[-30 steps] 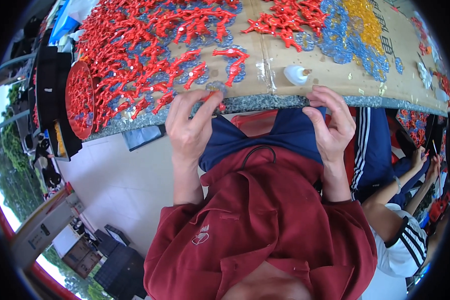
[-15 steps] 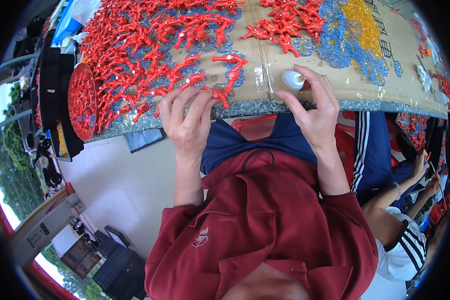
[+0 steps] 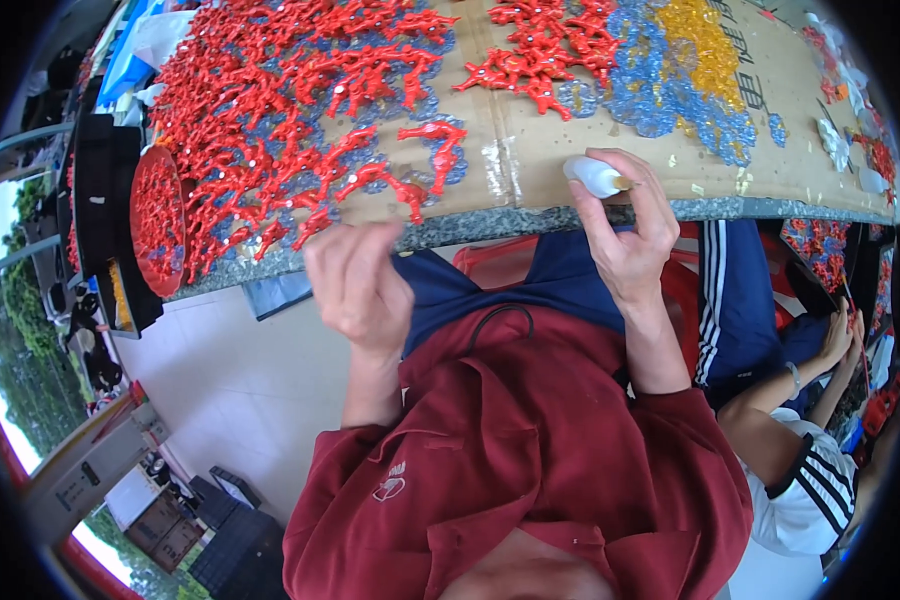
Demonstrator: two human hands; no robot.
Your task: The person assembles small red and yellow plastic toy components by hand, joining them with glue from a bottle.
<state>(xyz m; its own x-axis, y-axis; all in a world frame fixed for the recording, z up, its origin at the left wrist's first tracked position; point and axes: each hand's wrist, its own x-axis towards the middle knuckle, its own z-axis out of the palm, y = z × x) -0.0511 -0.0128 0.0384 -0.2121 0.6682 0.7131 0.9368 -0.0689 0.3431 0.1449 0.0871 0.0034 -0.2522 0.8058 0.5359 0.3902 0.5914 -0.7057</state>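
Note:
My right hand point(image 3: 635, 240) is closed round a small white squeeze bottle point(image 3: 595, 177) with a thin tip, tilted so the tip points right, over the table's front edge. My left hand point(image 3: 358, 285) hangs just off the table edge, fingers curled and smeared by motion; whether anything is in them I cannot tell. Beyond it lie red plastic figures point(image 3: 355, 160) in loose rows, many resting on clear bluish discs point(image 3: 450, 160). One red figure point(image 3: 405, 192) lies close to the table edge, past my left fingertips.
Cardboard point(image 3: 560, 135) covers the stone-edged table. More red figures point(image 3: 545, 60), clear blue pieces point(image 3: 650, 110) and yellow pieces point(image 3: 705, 50) lie farther back. A red dish point(image 3: 158, 220) of small red parts stands at left. Another person point(image 3: 795, 470) works at right.
My left hand has drawn back from the red figure at the edge, leaving it on the table. In my right hand the bottle has tipped and come further into view.

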